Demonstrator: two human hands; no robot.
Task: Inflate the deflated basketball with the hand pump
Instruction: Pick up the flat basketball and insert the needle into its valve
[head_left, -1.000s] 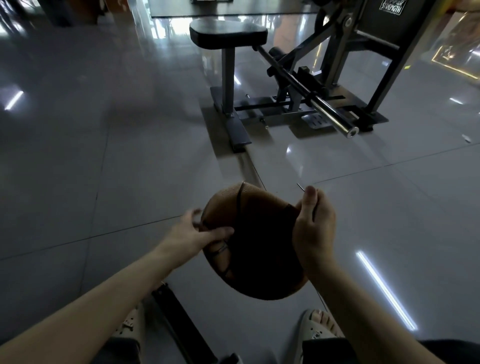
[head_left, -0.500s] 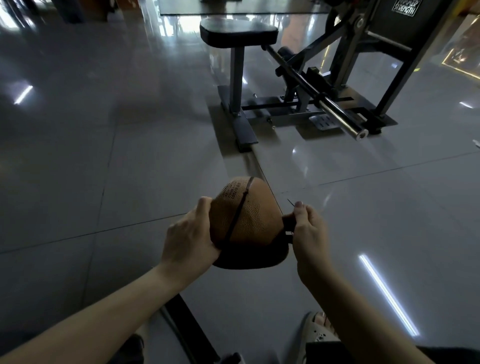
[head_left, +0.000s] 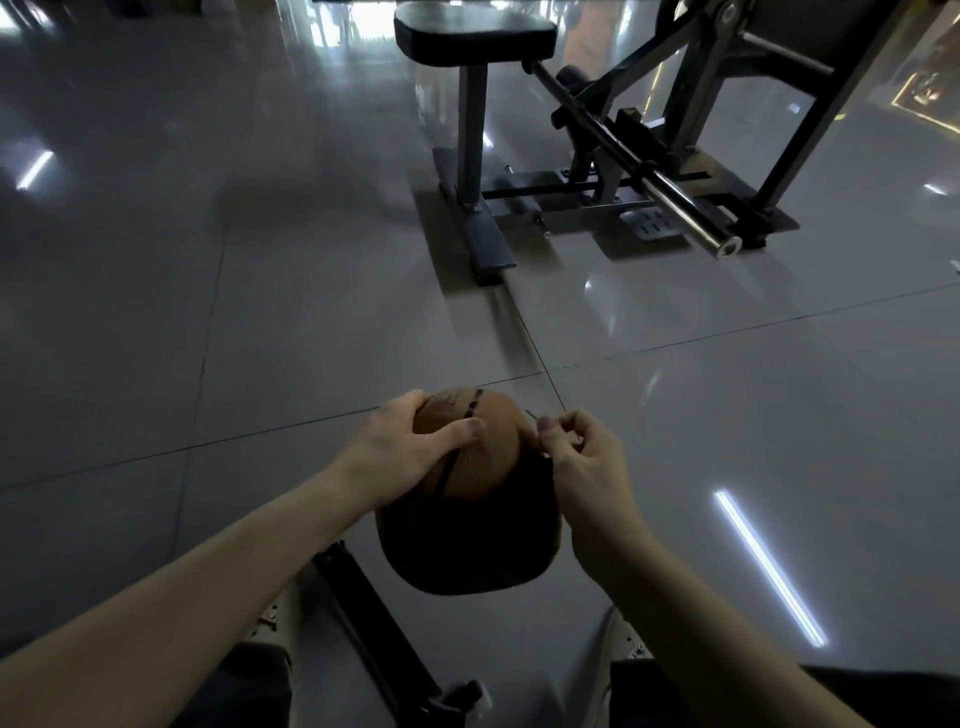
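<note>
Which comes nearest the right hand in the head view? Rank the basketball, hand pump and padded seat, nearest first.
1. Basketball, right beside the right hand, which pinches a needle.
2. Hand pump, lying just below and left of the ball.
3. Padded seat, far ahead at the top.

The left hand (head_left: 400, 452) and right hand (head_left: 582, 467) are bare, as are both forearms (head_left: 208, 582). Dark trousers (head_left: 779, 696) cover the legs; the shoes (head_left: 270, 618) are pale and perforated.

Basketball (head_left: 467, 540) in left hand (head_left: 400, 452) — needle (head_left: 532, 415) in right hand (head_left: 582, 467)
</note>
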